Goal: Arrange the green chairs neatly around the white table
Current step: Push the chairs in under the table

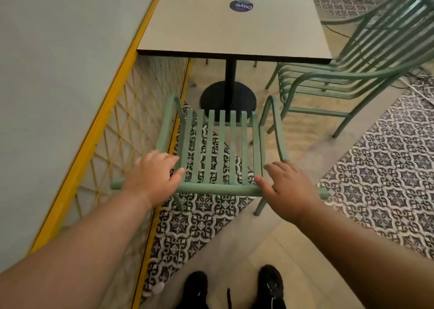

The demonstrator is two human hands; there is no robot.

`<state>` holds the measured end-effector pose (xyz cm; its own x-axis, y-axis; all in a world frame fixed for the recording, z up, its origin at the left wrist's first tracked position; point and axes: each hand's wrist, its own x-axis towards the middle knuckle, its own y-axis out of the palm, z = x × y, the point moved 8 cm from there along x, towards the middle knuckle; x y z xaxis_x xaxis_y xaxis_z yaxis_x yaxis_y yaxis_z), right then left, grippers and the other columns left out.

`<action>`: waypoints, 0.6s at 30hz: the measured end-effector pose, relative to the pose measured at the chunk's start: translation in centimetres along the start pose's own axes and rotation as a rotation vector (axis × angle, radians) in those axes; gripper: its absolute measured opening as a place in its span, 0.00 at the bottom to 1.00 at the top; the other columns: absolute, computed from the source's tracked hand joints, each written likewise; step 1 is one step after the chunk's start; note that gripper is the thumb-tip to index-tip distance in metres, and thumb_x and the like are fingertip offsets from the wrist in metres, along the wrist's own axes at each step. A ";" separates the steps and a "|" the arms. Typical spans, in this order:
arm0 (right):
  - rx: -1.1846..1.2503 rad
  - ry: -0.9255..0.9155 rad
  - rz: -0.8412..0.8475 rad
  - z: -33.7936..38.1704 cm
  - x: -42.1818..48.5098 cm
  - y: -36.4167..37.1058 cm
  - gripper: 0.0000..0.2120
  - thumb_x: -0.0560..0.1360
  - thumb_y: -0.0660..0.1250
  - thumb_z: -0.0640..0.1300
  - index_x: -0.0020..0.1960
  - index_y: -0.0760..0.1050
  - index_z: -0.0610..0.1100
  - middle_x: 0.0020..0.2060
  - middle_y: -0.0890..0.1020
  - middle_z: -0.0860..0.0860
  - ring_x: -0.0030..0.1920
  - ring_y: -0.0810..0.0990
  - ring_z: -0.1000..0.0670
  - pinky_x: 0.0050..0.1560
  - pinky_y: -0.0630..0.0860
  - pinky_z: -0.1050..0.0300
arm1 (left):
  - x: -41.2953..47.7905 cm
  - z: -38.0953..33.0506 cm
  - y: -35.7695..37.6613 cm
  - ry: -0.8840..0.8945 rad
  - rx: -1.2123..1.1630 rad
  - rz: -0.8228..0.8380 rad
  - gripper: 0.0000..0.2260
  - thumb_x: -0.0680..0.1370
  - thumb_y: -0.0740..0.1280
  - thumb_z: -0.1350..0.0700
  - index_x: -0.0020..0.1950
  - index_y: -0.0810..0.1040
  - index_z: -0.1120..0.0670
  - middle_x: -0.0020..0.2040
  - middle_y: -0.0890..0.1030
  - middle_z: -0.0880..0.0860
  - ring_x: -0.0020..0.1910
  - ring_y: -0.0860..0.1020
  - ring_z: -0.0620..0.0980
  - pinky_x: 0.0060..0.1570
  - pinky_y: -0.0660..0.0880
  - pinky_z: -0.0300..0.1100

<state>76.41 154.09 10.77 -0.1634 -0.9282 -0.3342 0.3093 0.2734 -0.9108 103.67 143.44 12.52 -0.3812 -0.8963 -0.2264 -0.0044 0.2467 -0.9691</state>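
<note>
A green slatted metal chair [222,144] stands in front of me, facing the near end of the white table [234,31], its seat short of the table edge. My left hand [152,177] lies on the left part of the chair's top back rail [216,189]. On the right part lies my right hand [288,186]. Both hands have their fingers stretched out over the rail, not curled round it. A second green chair [352,74] stands at an angle by the table's right side, its seat partly under the tabletop.
A grey wall with a yellow wire-mesh panel [117,132] runs close along the left of the chair and table. The table's black post and round base [216,97] stand just beyond the seat. A round blue sticker [241,6] is on the tabletop. My black shoes [270,287] are below.
</note>
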 end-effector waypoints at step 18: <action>-0.186 0.018 0.000 1.0 6.4 1.6 0.32 0.80 0.44 0.67 0.36 0.77 0.50 0.30 0.80 0.52 0.30 0.79 0.51 0.33 0.82 0.53 | 5.4 3.2 2.9 -0.133 0.063 0.046 0.19 0.78 0.56 0.44 0.34 0.77 0.52 0.32 0.77 0.50 0.31 0.76 0.50 0.29 0.67 0.41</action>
<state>76.78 148.37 7.47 -0.1810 -0.9238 -0.3373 0.1309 0.3172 -0.9393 104.55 138.16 8.16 -0.2542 -0.9263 -0.2781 0.0699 0.2692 -0.9606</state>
